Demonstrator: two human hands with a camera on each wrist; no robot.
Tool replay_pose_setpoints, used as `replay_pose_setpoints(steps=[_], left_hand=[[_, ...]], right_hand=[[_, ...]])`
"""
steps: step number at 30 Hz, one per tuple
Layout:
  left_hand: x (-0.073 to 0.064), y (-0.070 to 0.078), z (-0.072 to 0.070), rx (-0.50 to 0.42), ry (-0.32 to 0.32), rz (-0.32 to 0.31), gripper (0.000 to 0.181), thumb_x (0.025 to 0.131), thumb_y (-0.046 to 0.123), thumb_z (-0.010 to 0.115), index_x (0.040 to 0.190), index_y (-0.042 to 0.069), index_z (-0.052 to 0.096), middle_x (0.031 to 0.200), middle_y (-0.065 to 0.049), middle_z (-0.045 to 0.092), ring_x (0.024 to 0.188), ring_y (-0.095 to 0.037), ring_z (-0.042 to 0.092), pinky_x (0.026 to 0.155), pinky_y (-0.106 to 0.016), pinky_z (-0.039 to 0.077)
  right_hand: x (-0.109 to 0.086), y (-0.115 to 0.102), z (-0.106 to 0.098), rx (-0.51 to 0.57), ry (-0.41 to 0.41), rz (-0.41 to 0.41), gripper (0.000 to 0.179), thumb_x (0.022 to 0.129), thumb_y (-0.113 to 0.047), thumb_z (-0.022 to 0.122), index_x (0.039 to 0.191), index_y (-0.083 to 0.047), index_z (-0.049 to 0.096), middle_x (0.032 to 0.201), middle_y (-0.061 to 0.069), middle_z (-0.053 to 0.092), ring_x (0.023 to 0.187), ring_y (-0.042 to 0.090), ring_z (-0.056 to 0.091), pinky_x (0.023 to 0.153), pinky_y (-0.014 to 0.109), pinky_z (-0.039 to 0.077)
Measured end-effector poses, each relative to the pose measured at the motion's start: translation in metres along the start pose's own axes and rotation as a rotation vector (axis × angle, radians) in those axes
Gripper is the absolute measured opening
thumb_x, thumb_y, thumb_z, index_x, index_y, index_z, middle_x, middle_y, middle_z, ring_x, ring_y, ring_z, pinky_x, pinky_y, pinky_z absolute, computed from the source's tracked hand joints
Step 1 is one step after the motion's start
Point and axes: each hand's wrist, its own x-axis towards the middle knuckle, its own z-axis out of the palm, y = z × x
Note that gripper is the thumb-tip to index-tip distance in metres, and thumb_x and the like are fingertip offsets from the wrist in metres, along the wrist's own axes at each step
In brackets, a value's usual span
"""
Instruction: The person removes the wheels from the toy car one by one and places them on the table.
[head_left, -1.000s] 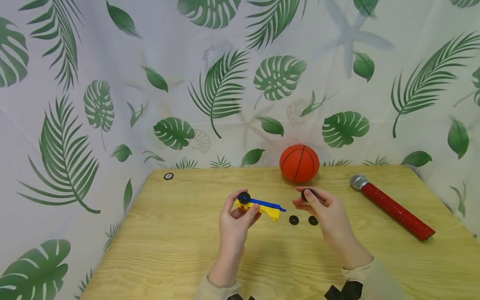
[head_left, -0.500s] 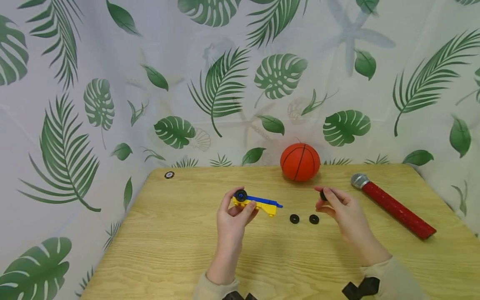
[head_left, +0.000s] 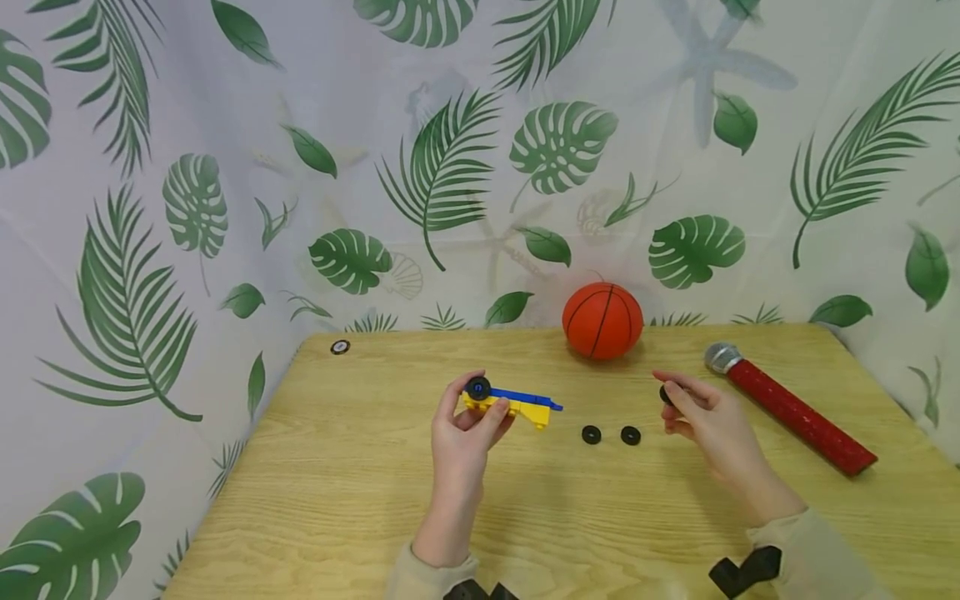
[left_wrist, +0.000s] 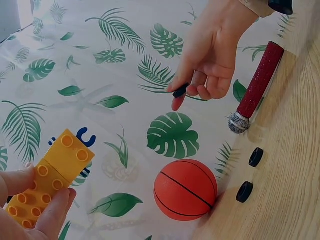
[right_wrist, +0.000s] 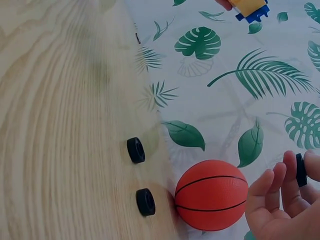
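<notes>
My left hand [head_left: 463, 442] holds a yellow and blue toy brick car [head_left: 525, 407] above the table, studs turned downward. One black wheel [head_left: 477, 388] sits on the car's left end in the head view. The left wrist view shows the car's yellow studded side [left_wrist: 56, 172] and a blue hook at its end. Off to the right, my right hand [head_left: 712, 425] pinches a loose black tyre [left_wrist: 181, 90] between thumb and fingers, in the air. Between the hands, two more black tyres [head_left: 591, 435] lie flat on the table.
An orange basketball-patterned ball [head_left: 603, 322] rests at the table's back edge. A red toy microphone [head_left: 798, 415] with a silver head lies at the right. A small black and white disc [head_left: 341, 347] is at the back left corner. Leaf-printed cloth [head_left: 450, 167] hangs behind the wooden table [head_left: 337, 492].
My right hand has moved right, away from the car, with the tyre still pinched. The left hand with the car has shifted slightly left. The two tyres on the table stay put.
</notes>
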Motion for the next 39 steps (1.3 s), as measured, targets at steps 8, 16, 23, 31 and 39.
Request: replay_pose_setpoints(steps=[8,16,23,31,39], left_hand=[[-0.001,0.002,-0.001,-0.009,0.011,-0.005,0.046,0.086,0.002,0.074,0.128,0.016,0.062,0.086,-0.003,0.067,0.081,-0.014,0.068,0.082,-0.036,0.06],[0.001,0.003,-0.001,-0.011,0.01,-0.004,0.045,0.086,0.004,0.075,0.128,0.016,0.062,0.084,-0.003,0.066,0.081,-0.014,0.068,0.083,-0.036,0.06],[0.001,0.003,-0.001,-0.013,0.008,-0.002,0.045,0.086,0.004,0.074,0.128,0.016,0.062,0.083,-0.003,0.066,0.082,-0.014,0.069,0.082,-0.036,0.06],[0.001,0.002,-0.001,-0.014,0.011,-0.001,0.045,0.086,0.004,0.074,0.128,0.016,0.061,0.081,-0.002,0.066,0.081,-0.014,0.069,0.082,-0.036,0.06],[0.0,0.002,-0.001,-0.01,0.012,0.0,0.045,0.087,0.003,0.074,0.128,0.016,0.061,0.083,-0.002,0.067,0.081,-0.014,0.069,0.083,-0.036,0.06]], right_hand=[[0.007,0.013,-0.016,-0.105,0.022,0.049,0.007,0.098,-0.029,0.063,0.104,-0.033,0.063,0.073,-0.011,0.071,0.065,0.005,0.065,0.061,0.023,0.057],[0.011,0.023,-0.028,-0.218,-0.022,0.075,0.035,0.098,-0.023,0.064,0.129,-0.009,0.056,0.082,-0.015,0.072,0.072,0.008,0.069,0.065,0.027,0.059],[0.014,0.03,-0.034,-0.277,-0.046,0.128,0.055,0.097,-0.019,0.065,0.144,-0.001,0.044,0.091,-0.014,0.073,0.078,0.01,0.07,0.068,0.027,0.059],[0.018,0.041,-0.035,-0.475,-0.018,0.097,0.057,0.095,-0.022,0.068,0.14,0.006,0.05,0.102,0.006,0.068,0.077,0.004,0.063,0.067,0.025,0.057],[0.021,0.052,-0.038,-0.573,-0.022,0.103,0.052,0.093,-0.016,0.071,0.137,0.006,0.054,0.12,0.025,0.061,0.082,-0.002,0.056,0.069,0.019,0.054]])
